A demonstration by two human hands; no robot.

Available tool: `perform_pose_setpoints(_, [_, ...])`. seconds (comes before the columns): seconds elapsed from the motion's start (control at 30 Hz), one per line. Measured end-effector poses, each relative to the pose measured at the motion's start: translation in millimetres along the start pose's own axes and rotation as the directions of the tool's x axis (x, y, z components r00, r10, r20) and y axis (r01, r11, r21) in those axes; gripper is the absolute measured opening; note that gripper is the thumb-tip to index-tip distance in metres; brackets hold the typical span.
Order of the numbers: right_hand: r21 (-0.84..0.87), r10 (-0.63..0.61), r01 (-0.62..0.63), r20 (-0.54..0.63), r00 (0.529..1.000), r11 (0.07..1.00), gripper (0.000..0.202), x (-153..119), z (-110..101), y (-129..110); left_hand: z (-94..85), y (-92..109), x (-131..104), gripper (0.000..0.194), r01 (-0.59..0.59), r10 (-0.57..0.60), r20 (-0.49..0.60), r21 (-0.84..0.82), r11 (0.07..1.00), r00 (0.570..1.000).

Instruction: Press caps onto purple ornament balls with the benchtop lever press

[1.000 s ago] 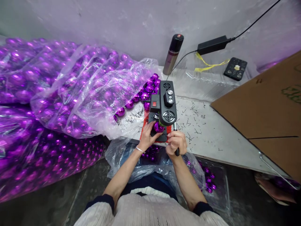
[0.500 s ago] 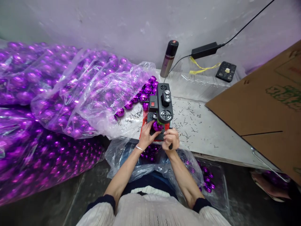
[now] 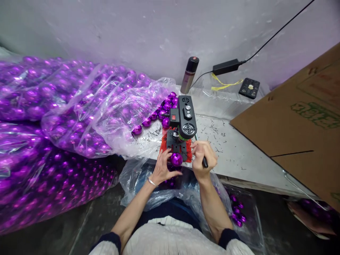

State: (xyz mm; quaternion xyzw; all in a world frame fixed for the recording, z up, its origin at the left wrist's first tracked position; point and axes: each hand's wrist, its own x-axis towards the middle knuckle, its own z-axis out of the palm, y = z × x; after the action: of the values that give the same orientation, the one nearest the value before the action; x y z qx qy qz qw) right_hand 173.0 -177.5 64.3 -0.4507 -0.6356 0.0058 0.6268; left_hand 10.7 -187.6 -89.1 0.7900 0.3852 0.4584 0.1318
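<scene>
A small black bench drill press with a red switch stands on a red sheet on the table. Beside its base, at the table's front edge, is a shiny purple ball. My left hand is open, with thumb and fingers spread around the ball's left and near side; whether a fingertip touches it I cannot tell. My right hand is closed around the drill press lever, whose black end sticks out of the fist.
Clear plastic bags of purple balls fill the left side. Loose balls lie behind the machine. A spray can, a black power adapter and a cardboard box stand beyond and right. Dark shavings litter the table.
The purple ball has come from under the drill head toward me. My left hand has opened around it. My right hand has swung the lever outward to the right.
</scene>
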Motion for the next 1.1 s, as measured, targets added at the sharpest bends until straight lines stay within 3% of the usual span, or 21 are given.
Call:
perform_pose_setpoints(0.07, [0.0,-0.016,0.016,-0.009,1.0,1.0,0.03,-5.7,2.2,3.8,-6.8,-5.6,0.0,0.122,-0.007,0.007,0.003,-0.004,1.0,1.0])
perform_pose_setpoints(0.1, [0.006,-0.02,0.02,-0.019,1.0,1.0,0.029,-8.2,3.6,5.2,-9.2,-11.0,7.4,0.118,0.027,-0.027,-0.005,0.003,1.0,1.0])
perform_pose_setpoints(0.17, [0.017,-0.021,0.021,-0.041,0.999,1.0,0.029,-11.4,5.9,6.8,-10.9,-26.7,36.6,0.088,0.155,-0.153,-0.047,0.031,0.987,0.987])
perform_pose_setpoints(0.23, [0.018,-0.02,0.021,-0.052,0.998,1.0,0.029,-12.1,7.2,6.9,-8.4,-46.1,78.9,0.062,0.329,-0.322,-0.121,0.042,0.943,0.939])
perform_pose_setpoints(0.3, [0.018,-0.021,0.022,-0.047,0.999,1.0,0.03,-11.3,7.4,6.4,-3.0,-64.3,122.5,0.055,0.441,-0.431,-0.129,0.062,0.895,0.893])
perform_pose_setpoints(0.37, [0.022,-0.029,0.03,-0.039,0.999,0.999,0.029,-10.3,6.7,6.1,2.6,-77.3,156.6,0.048,0.502,-0.499,-0.054,0.128,0.855,0.865])
perform_pose_setpoints(0.47, [0.024,-0.045,0.046,-0.024,0.999,0.999,0.029,-9.1,4.9,5.8,5.6,-83.9,177.3,0.041,0.573,-0.578,0.03,0.104,0.813,0.815])
perform_pose_setpoints(0.53, [0.024,-0.044,0.045,-0.016,0.999,0.999,0.029,-7.5,3.7,4.8,2.0,-81.2,171.5,0.047,0.646,-0.647,0.012,-0.044,0.762,0.763])
perform_pose_setpoints(0.63, [0.025,-0.01,0.011,-0.017,1.0,1.0,0.03,-1.7,2.7,0.9,-9.7,-69.1,144.2,0.051,0.668,-0.722,0.041,-0.416,0.617,0.691])
perform_pose_setpoints(0.73, [0.032,0.033,-0.032,-0.036,0.999,0.999,0.031,6.9,3.1,-4.3,-20.2,-50.4,110.5,0.048,0.63,-0.715,0.168,-0.634,0.449,0.679])
perform_pose_setpoints(0.8, [0.041,0.058,-0.056,-0.043,0.997,0.998,0.032,11.5,3.8,-7.0,-21.0,-37.3,91.9,0.05,0.635,-0.71,0.202,-0.648,0.42,0.675])
perform_pose_setpoints(0.93, [0.039,0.058,-0.057,-0.031,0.998,0.998,0.033,12.8,3.4,-8.0,-9.3,-17.6,71.0,0.057,0.629,-0.668,0.151,-0.534,0.565,0.729])
perform_pose_setpoints(1.1, [0.001,0.028,-0.028,-0.004,1.0,1.0,0.032,6.9,0.7,-5.5,1.9,-10.8,65.7,0.061,0.557,-0.559,0.063,-0.222,0.8,0.827])
